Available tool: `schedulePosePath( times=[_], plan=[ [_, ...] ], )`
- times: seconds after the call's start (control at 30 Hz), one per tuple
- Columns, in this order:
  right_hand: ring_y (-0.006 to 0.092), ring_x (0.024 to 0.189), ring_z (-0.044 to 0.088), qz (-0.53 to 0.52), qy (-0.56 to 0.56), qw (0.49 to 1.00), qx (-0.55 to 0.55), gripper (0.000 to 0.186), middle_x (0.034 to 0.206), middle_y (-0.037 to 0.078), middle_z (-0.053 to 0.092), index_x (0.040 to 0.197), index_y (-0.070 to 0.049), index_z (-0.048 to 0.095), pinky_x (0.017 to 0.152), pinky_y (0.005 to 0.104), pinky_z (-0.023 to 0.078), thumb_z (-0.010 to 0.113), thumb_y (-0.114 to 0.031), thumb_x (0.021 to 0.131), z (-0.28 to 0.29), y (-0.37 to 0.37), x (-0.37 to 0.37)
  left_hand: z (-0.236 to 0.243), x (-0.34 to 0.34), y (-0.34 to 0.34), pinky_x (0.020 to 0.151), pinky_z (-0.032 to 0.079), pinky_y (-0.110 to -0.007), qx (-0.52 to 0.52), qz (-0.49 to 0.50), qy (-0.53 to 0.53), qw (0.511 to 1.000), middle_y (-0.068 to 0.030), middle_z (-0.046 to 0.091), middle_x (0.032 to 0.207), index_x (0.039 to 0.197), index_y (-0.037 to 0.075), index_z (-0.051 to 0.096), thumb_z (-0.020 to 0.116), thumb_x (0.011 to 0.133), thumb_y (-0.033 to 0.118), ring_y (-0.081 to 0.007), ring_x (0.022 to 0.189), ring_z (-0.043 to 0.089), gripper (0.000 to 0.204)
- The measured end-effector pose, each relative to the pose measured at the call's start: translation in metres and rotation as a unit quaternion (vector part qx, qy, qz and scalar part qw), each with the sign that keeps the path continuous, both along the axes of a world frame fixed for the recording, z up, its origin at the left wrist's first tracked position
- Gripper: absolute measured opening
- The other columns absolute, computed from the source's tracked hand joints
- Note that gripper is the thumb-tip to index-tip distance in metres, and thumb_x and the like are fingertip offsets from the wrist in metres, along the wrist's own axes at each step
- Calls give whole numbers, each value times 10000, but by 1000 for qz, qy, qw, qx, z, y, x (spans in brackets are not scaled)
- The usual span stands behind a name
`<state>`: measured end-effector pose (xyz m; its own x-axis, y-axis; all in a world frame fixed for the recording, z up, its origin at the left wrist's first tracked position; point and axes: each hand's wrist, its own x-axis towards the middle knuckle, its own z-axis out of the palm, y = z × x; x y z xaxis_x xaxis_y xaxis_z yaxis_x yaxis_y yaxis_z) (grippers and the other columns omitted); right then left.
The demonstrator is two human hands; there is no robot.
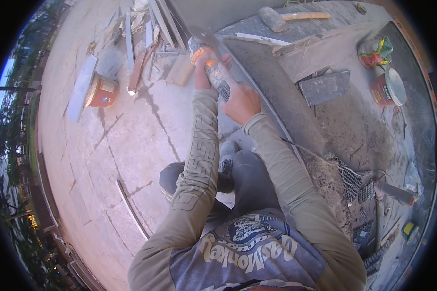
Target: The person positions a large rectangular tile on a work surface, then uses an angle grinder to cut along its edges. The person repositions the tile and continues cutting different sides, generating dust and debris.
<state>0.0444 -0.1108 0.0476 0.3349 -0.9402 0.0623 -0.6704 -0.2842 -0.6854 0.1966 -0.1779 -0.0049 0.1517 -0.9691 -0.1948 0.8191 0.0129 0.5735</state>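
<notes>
"Starting nearest, what's worrying you?"

"The shoe (pixel 229 148). It's resting near the middle of the view, and the power tool (pixel 216 72) is hanging beyond it at twelve o'clock. A slipping grip could be sending that weight footward."

"How is the grip looking?"

"Firm, I'd judge. The right hand (pixel 244 103) is wrapping its fingers around the rear body; farther out, the left hand (pixel 202 72) is closing its fingers about the front, by the orange band. Both are working bare, so any jolt or flying chip could be hurting skin."

"And the tool's head?"

"It's pointing away, near the top of the grey panel (pixel 260 65). Blur is hiding whether they're touching. An edge catching there could be causing a kick, and the left hand is sitting closest."

"Anything farther?"

"Loose strips (pixel 140 70) are cluttering eleven o'clock, inviting a stumble. The mallet (pixel 294 16) is lying at one o'clock, well apart from the tool."
</notes>
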Motion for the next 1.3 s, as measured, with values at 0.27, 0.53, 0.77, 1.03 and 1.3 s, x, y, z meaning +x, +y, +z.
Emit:
schedulePosePath(
  times=[0.27, 0.53, 0.77, 1.03, 1.3],
  plan=[
    [427, 886, 701, -6, -4, 1000, -5, 919, 941, 242, 692, 1592, -315, 362, 817, 515, 556, 753, -217, 767, -21, -9, 1, -18, -2, -9, 885, 621, -464, 24, -13, -14, 1000, -283, 667, 1131, 1390, -45, 403, 663, 939, 401, -389, 1004, 709, 685],
    [441, 885, 704, 9, 13, 1000, 10, 984, 942, 251, 696, 1612, -324, 303, 819, 518, 560, 747, -194, 743, -27, -13, 1, -30, -1, -9, 891, 629, -450, 17, -8, 5, 1000, -271, 666, 1136, 1388, -57, 405, 681, 931, 379, -367, 1000, 711, 689],
    [440, 899, 708, 29, 35, 999, 16, 1005, 949, 246, 712, 1623, -324, 258, 808, 528, 559, 734, -173, 751, -23, -15, -1, -32, -6, -8, 788, 644, -433, 36, 13, 56, 998, -237, 703, 1018, 1282, 50, 474, 705, 920, 312, -345, 911, 730, 503],
    [445, 897, 704, 29, 37, 999, 9, 1003, 949, 240, 720, 1624, -292, 259, 806, 535, 554, 742, -174, 752, -20, -15, -1, -31, -8, -9, 731, 648, -402, 37, 7, 39, 999, -214, 712, 1027, 1281, 59, 479, 689, 928, 341, -308, 911, 733, 497],
    [446, 909, 706, 27, 42, 998, 35, 973, 952, 241, 718, 1615, -318, 275, 830, 527, 554, 736, -205, 766, -15, -8, -7, -35, -11, -4, 850, 639, -437, 29, 5, 11, 1000, -274, 684, 1105, 1372, -27, 407, 674, 943, 372, -367, 994, 718, 644]
  ],
)
